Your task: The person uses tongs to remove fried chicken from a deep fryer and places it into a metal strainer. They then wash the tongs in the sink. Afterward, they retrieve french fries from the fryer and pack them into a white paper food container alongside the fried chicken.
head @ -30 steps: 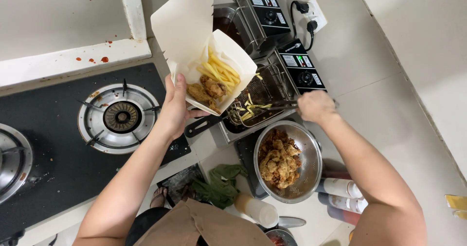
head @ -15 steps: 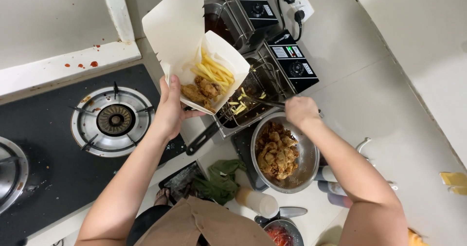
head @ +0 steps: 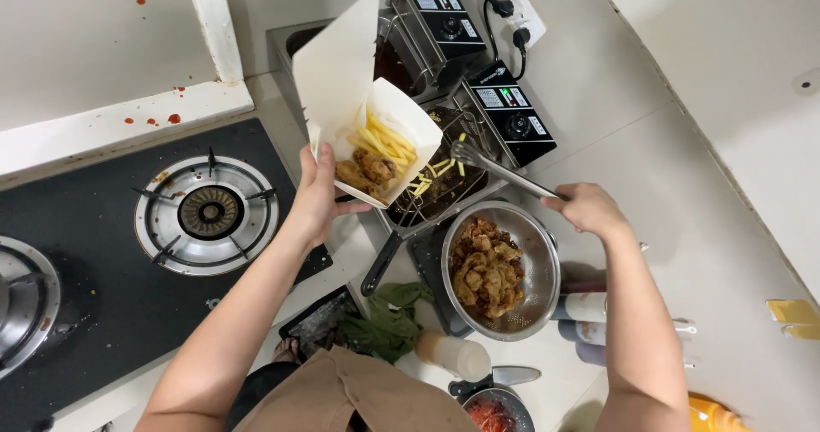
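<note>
A white takeaway box [head: 359, 133] is gripped from below by the left hand [head: 318, 194], fingers wrapped round its base. It is tilted, lid up, toward the right hand [head: 589, 208], so the fries and fried pieces inside lie within reach. Metal tongs [head: 500, 171] are clasped in the right hand, tips over the fryer basket [head: 440, 184]. Just below that hand, a steel colander [head: 538, 261] of fried chicken is set on the desk.

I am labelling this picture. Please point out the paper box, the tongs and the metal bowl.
paper box [head: 342, 73], head view, on its open lid.
tongs [head: 500, 169], head view, on the metal arms.
metal bowl [head: 540, 265], head view, on its bare inner wall.
</note>
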